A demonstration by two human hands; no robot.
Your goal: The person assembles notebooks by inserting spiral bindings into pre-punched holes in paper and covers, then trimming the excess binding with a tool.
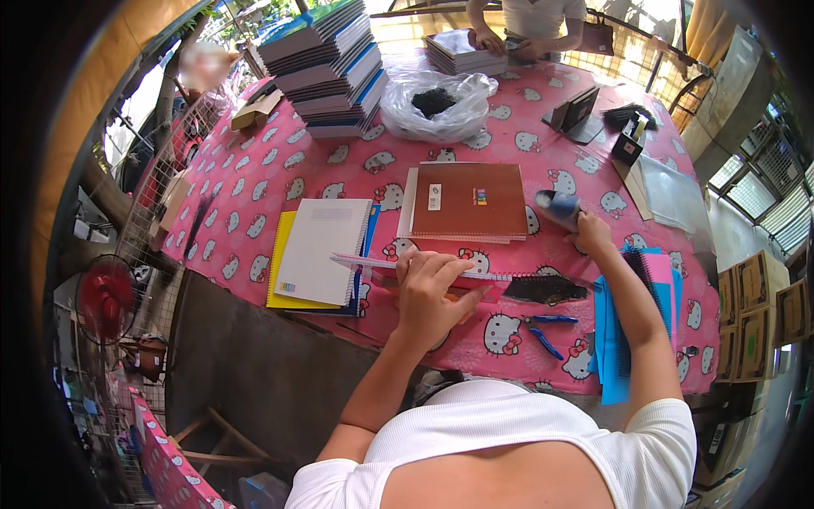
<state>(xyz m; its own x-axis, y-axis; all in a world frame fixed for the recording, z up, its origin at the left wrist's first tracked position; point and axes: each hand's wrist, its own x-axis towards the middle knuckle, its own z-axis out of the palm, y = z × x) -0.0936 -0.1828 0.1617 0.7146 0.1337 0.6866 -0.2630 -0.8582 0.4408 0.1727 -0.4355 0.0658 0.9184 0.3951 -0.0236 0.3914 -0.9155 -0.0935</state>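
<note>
My left hand [428, 293] is closed over a thin spiral notebook [360, 260], held up on its edge. A black coil [530, 281] runs out from the notebook's right end, over a dark patch [553, 291] on the table. Farther right, my right hand [591, 234] is wrapped round a blue handheld tool with a pale rounded end [558, 206]; blur hides its exact kind. Below the coil lie blue-handled pliers [553, 331]. Beyond my hands sits a brown-covered notebook [469, 200] on white ones. White, yellow and blue notebooks [326, 250] lie at the left.
Tall notebook stacks [331, 72] and a plastic bag with black contents [437, 106] stand at the back. Blue and pink covers with black coils [632, 310] lie by my right arm. A tape dispenser [629, 140] stands far right. Another person [543, 25] handles notebooks across the table.
</note>
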